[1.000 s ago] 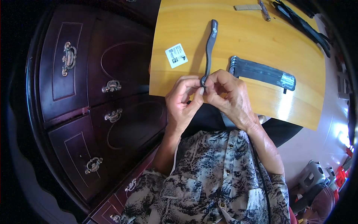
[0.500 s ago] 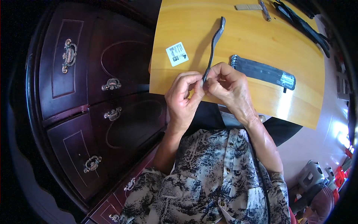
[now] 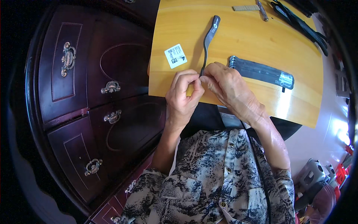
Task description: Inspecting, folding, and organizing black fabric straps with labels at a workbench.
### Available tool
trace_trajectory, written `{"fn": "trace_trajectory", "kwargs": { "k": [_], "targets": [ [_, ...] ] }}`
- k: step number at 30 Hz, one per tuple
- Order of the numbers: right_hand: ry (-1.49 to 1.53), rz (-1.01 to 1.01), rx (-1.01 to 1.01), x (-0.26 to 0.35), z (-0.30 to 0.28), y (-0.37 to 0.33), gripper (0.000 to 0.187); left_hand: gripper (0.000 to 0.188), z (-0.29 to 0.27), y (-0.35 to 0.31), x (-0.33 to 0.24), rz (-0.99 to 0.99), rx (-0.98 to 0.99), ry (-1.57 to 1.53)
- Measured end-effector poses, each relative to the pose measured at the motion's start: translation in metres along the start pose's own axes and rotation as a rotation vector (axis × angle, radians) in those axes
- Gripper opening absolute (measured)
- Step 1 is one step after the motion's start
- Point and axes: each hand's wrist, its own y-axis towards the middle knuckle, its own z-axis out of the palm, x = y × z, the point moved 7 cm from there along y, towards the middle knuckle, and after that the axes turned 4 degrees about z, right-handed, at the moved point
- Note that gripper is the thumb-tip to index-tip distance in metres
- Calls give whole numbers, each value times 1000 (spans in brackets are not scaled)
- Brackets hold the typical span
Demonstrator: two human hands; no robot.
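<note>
A thin black strap (image 3: pixel 210 35) rises from between my hands over the table, its wider grey printed end pointing away from me and twisted. The fingertips of my left hand (image 3: pixel 183 93) are pinched at its near end. My right hand (image 3: pixel 235 87) is closed at the same spot, back of the hand upward, thumb and fingers meeting my left fingertips. The strap's very end is hidden by the fingers. Right of my right hand lies a flat bundle of dark straps (image 3: pixel 257 70) with loops at its left end. A white printed card (image 3: pixel 175 56) lies to the left.
On the yellow wooden table (image 3: pixel 238 33) a pen (image 3: pixel 262 10), a beige strip (image 3: pixel 245 8) and a coiled black cable (image 3: pixel 300 28) lie at the far right. Dark drawers with ornate handles (image 3: pixel 68 59) stand close on the left. Grey plastic stools (image 3: pixel 312 173) stand at the lower right.
My right hand has rolled over so its back faces up. The strap's far end has turned and shifted slightly left, showing its printed face. My left hand stays pinched in nearly the same place.
</note>
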Motion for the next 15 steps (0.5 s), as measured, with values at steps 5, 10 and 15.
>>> {"fn": "trace_trajectory", "kwargs": {
  "k": [5, 10, 15],
  "targets": [
    [-57, 47, 45, 5, -1, 1, 20, 26, 1, 2, -6, 64, 11, 71],
    [-20, 57, 42, 2, -4, -1, 21, 30, 6, 4, -14, 90, 72, 43],
    [-51, 201, 82, -11, -1, -4, 17, 34, 18, -3, -11, 125, 128, 41]
  ]
}}
